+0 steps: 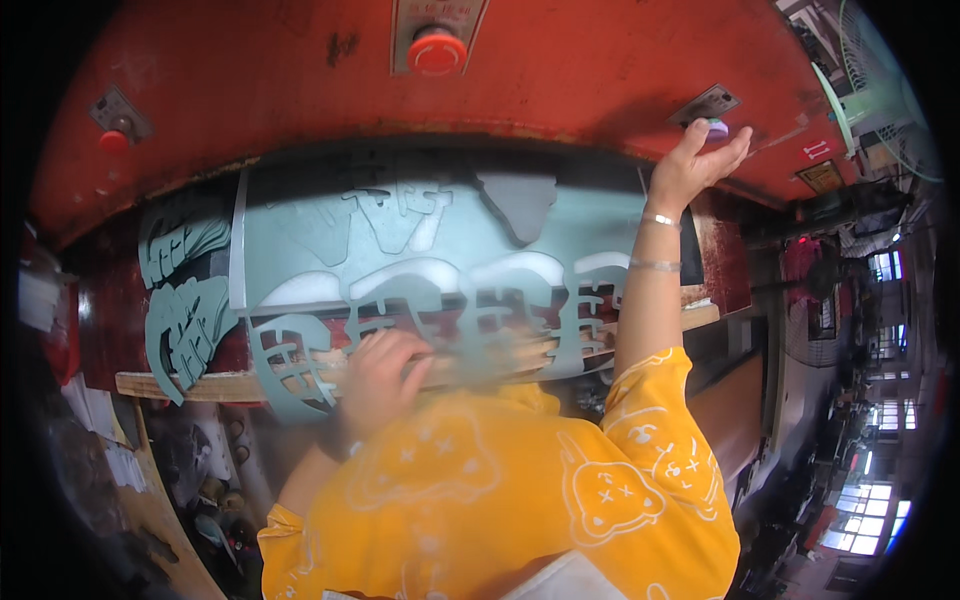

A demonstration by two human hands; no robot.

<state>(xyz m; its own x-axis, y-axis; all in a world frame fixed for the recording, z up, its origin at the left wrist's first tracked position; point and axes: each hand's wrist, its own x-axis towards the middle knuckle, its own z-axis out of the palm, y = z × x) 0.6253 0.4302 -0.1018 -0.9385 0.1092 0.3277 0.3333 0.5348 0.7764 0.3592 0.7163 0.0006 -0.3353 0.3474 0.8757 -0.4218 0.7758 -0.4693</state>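
My right hand (693, 170) is raised to the red machine front at the right, fingers apart, touching or just below a pale purple push button (716, 129). Slightly blurred, my left hand (383, 372) is at the near edge of the pale green sheet (290, 225), thumb apart from the curled fingers, with nothing visible in it. Curved slotted cut-outs run along that edge, one green cut-out strip (287, 365) hanging over the wooden board. On the sheet, under the machine, sits a dark grey angular piece (520, 205).
The red machine body (290, 80) spans the far side, with a red mushroom button (437, 52) in the middle and another red button (115, 138) at left. Stacks of green cut pieces (190, 325) lie left. A wooden edge (190, 386) runs in front; a green fan (880, 110) stands right.
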